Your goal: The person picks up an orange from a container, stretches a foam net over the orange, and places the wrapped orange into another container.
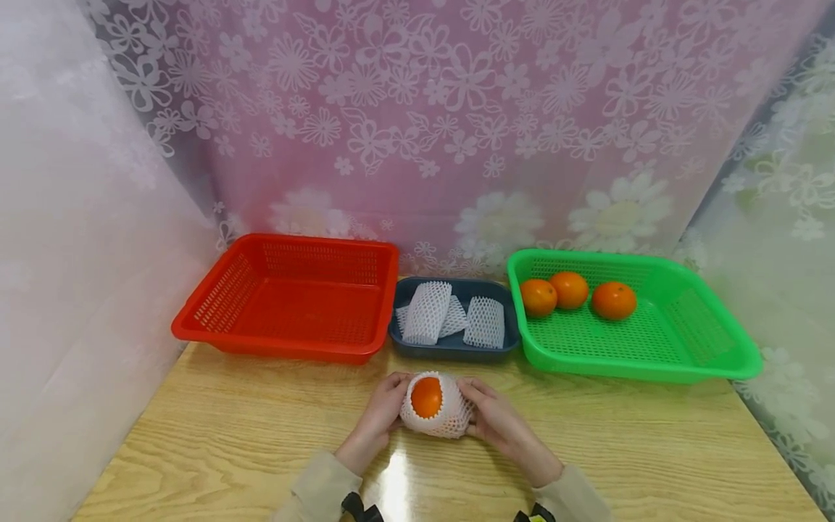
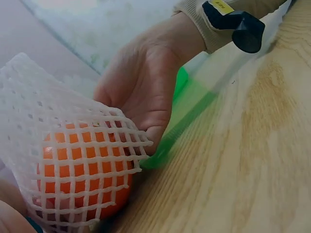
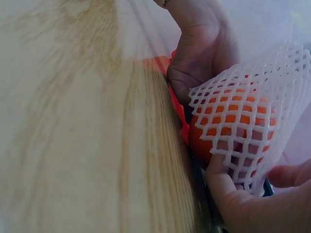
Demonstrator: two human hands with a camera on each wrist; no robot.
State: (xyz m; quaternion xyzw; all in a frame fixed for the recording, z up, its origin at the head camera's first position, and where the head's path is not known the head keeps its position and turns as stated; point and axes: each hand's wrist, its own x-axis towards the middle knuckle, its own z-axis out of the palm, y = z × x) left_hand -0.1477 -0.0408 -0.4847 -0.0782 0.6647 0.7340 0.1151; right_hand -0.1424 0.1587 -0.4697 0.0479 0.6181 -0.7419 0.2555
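An orange (image 1: 427,398) sits inside a white foam net sleeve (image 1: 457,413), low over the front middle of the table. Part of its bare peel shows through the sleeve's open end, which faces the head camera. My left hand (image 1: 383,406) holds the left side of the sleeved fruit. On the right side, the thumb and fingers of my right hand (image 1: 502,419) pinch the netting. Through the mesh in the right wrist view, the orange (image 3: 233,116) is visible, with right-hand fingers (image 3: 221,182) at the sleeve's edge. Some fingertips are hidden behind the fruit.
At the back left stands a red basket (image 1: 293,350). A dark blue tray (image 1: 457,354) in the middle holds several foam net sleeves (image 1: 427,313). Three oranges (image 1: 614,300) lie in the green basket (image 1: 639,370) at right. Curtains hang behind and beside the wooden table (image 1: 228,435).
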